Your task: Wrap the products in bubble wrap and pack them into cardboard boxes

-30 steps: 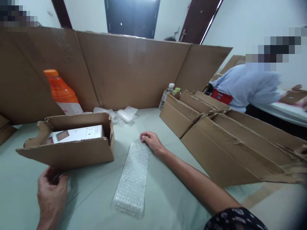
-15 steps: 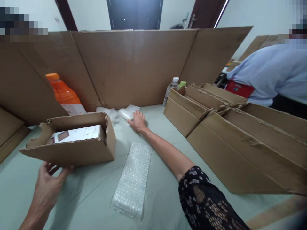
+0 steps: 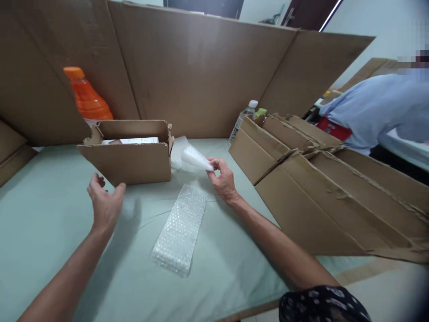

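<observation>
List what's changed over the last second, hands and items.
The right hand went from beside the bubble wrap to the back of the table, and now pinches a sheet of clear packaging, partly raised. The small open box slid away from the person, towards the orange bottle; the left hand followed, spread at its near side.

Unchanged: bubble wrap, orange bottle, boxes at right.
</observation>
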`<state>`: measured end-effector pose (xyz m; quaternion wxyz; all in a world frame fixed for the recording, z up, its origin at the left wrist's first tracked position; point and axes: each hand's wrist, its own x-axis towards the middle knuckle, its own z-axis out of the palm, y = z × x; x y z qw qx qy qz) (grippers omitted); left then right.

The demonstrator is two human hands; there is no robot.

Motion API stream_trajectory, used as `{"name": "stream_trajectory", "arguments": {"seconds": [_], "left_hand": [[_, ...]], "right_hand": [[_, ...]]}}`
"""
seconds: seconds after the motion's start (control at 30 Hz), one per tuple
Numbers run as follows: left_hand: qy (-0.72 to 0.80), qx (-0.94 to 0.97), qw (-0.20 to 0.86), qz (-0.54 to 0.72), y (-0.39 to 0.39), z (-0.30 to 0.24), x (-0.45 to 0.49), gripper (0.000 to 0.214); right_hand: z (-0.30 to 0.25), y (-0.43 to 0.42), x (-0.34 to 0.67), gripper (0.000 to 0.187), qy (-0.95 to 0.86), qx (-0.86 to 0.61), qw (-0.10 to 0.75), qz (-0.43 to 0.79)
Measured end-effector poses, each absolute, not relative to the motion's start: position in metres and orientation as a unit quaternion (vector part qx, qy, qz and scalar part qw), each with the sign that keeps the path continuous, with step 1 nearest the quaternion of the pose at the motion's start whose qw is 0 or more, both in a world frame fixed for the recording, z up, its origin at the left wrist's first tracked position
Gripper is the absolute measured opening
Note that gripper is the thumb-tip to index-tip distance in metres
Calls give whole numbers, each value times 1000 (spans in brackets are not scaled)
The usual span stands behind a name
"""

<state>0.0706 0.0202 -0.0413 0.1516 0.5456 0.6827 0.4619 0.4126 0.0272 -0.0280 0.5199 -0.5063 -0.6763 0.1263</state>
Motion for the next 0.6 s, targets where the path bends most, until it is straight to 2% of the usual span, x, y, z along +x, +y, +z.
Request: {"name": "stream_trajectory", "arguments": {"seconds": [0.17, 0.27, 0.4, 0.47, 0.53, 0.6], "left_hand": [[683, 576, 221, 390, -55, -36, 75, 60], [661, 608, 248, 363, -69, -34, 78, 54], [631, 629, 256, 374, -61, -30, 95, 57], [621, 633, 257, 384, -58, -27, 102, 59], [614, 639, 250, 391, -61, -26, 102, 57], [611, 648, 240, 387, -66, -29, 93, 54]], "right_hand": [[-21, -22, 415, 36, -793, -422, 341, 279], [-11, -23, 413, 30, -741, -478, 348, 318], [-8, -14, 371, 29, -728, -569, 290, 249], [-8, -24, 342, 31, -796, -502, 238, 242], [-7, -43, 323, 29, -873, -353, 202, 269], [-4, -61, 324, 24, -892, -269, 216, 292]]}}
